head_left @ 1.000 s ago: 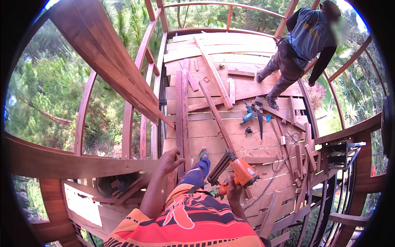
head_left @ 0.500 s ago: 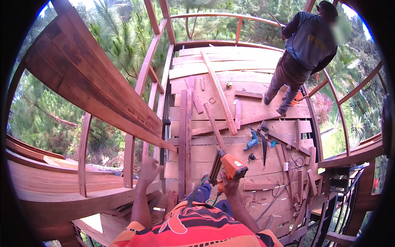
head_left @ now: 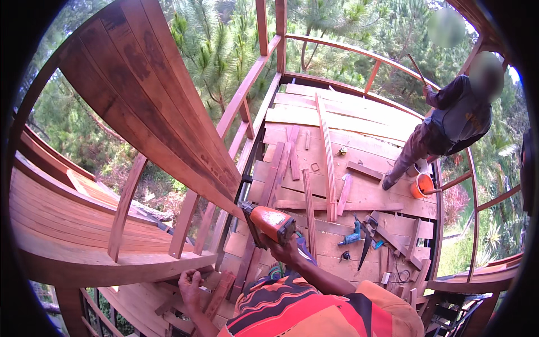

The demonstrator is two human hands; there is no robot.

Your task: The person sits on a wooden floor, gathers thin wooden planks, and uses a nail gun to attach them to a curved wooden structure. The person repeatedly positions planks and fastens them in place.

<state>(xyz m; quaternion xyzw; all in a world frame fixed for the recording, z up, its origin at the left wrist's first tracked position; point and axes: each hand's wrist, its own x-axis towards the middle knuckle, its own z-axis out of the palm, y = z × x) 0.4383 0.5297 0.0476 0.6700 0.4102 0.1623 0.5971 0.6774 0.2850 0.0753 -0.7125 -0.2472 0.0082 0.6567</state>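
Observation:
My right hand point(head_left: 282, 250) grips an orange and black nail gun point(head_left: 270, 220). The tool's dark nose is close to the lower right end of the reddish-brown plank panel point(head_left: 151, 112); whether they touch I cannot tell. Lower down, my left hand point(head_left: 191, 285) is closed with its fingers curled, near the curved wooden rail point(head_left: 140, 272). Anything inside its fingers is hidden. Next to that hand, a short wood piece point(head_left: 220, 292) leans at a slant.
On the plank floor lie long boards point(head_left: 325, 163), a blue drill point(head_left: 352, 236), a handsaw point(head_left: 366, 247) and several offcuts. At the far right, a co-worker point(head_left: 449, 123) holds a stick beside an orange bucket point(head_left: 421, 185). Wooden railing point(head_left: 337, 48) borders the platform.
My right hand has raised the nail gun leftward to the panel's lower end. My left hand has dropped lower and its fingers have curled. The view has swung left.

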